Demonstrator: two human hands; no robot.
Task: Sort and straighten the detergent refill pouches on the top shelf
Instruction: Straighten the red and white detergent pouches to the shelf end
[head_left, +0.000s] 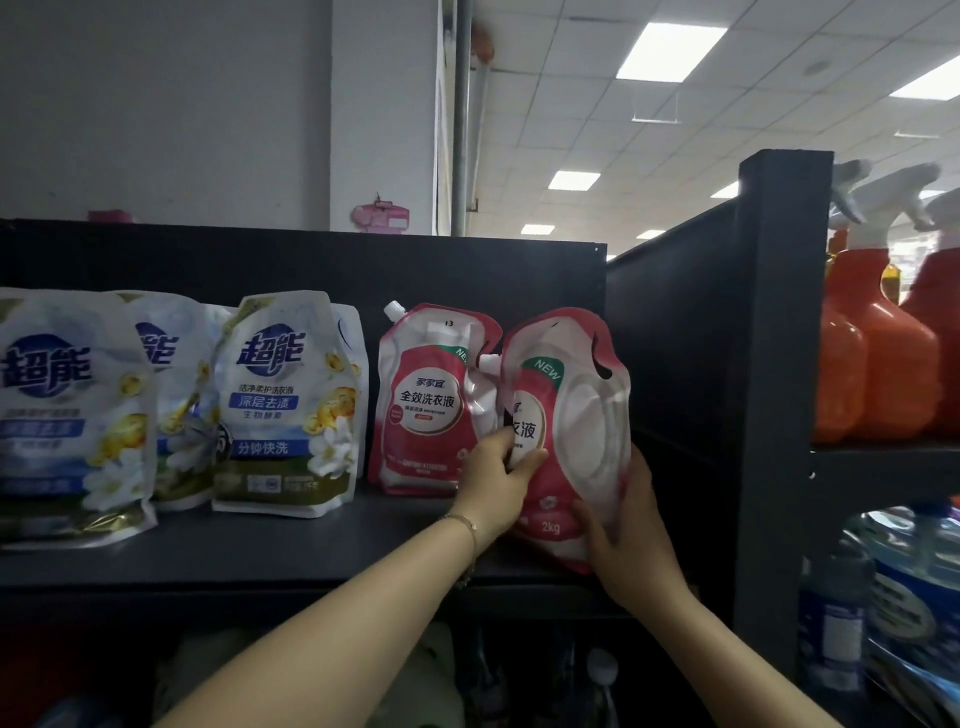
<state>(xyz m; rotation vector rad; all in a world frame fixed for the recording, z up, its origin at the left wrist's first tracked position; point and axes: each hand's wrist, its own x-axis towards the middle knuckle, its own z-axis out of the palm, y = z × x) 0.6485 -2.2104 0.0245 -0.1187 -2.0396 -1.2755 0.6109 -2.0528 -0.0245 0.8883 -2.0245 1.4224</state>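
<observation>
Red pouch (566, 415) is held with its long axis twelve-to-six; left hand (498, 478) pinches its nine o'clock edge, right hand (628, 540) grips its five o'clock corner.

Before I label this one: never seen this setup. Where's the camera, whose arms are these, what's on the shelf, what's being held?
There is no robot here. A person is working with bare hands, and the single picture comes from a wide-angle camera worn on their head, facing a dark top shelf. The two arms coming up from below are the person's own.

The left hand pinches the left edge of a red pouch, and the right hand grips its lower right side. That pouch is tilted. Just left of it, a second red pouch stands upright with its spout at the top.

Further left stand several white-and-blue pouches, some behind others. The next rack to the right holds orange spray bottles.
</observation>
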